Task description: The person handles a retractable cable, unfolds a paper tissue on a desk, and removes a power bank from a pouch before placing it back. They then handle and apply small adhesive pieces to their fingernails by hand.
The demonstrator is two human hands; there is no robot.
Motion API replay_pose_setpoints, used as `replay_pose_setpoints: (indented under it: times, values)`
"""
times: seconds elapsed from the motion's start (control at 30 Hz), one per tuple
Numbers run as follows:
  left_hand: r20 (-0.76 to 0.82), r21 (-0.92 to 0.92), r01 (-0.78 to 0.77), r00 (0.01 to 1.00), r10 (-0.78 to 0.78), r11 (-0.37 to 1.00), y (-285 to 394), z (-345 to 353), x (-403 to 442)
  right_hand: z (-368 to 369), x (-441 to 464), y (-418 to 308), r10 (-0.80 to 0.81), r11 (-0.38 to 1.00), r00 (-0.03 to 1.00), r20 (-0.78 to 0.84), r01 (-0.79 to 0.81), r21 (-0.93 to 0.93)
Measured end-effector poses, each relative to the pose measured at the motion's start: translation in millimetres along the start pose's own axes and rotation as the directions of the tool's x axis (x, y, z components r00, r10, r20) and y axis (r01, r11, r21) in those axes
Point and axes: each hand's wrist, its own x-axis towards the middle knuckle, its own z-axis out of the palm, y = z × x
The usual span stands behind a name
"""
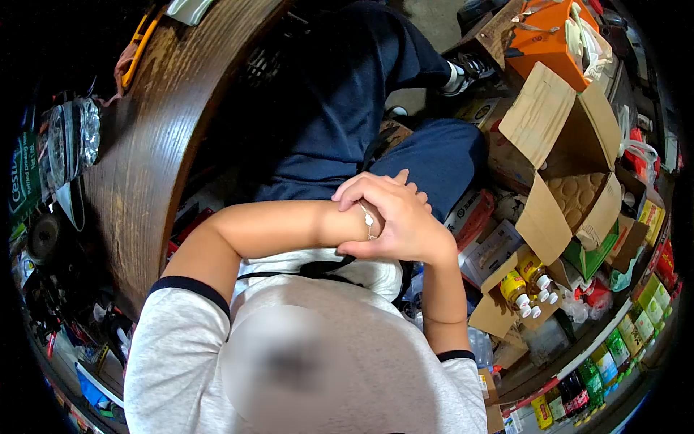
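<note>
My right hand [401, 220] lies over my left wrist, its thumb on the near side and its fingers curled over the far side. A thin bracelet with a pale charm [368, 219] circles that wrist, showing between the thumb and fingers. Most of my left hand [421, 194] is hidden beneath the right one; only some fingertips poke out past it. Both forearms rest across my lap, just above dark blue trousers [325, 137]. I see no tool or object in either hand.
A wooden table [155, 152] curves along the left. At the right stand an open cardboard box [542, 195], an orange box [549, 40] and a smaller carton with yellow-labelled bottles [515, 288]. Rows of bottles [593, 380] line a shelf at lower right. Clear plastic packaging [72, 137] lies at far left.
</note>
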Motion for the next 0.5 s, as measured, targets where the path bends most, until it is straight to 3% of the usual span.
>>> replay_pose_setpoints:
  times: [0.2,0.5]
  values:
    - [0.043,-0.157,-0.05,0.997,0.057,0.986,2,9,-23,-12,1,-12,-0.001,0.997,0.999,0.05,-0.003,0.077]
    - [0.065,-0.217,-0.048,0.996,0.063,0.975,0,18,-35,-16,-3,-9,-0.068,0.992,0.998,0.007,0.067,0.109]
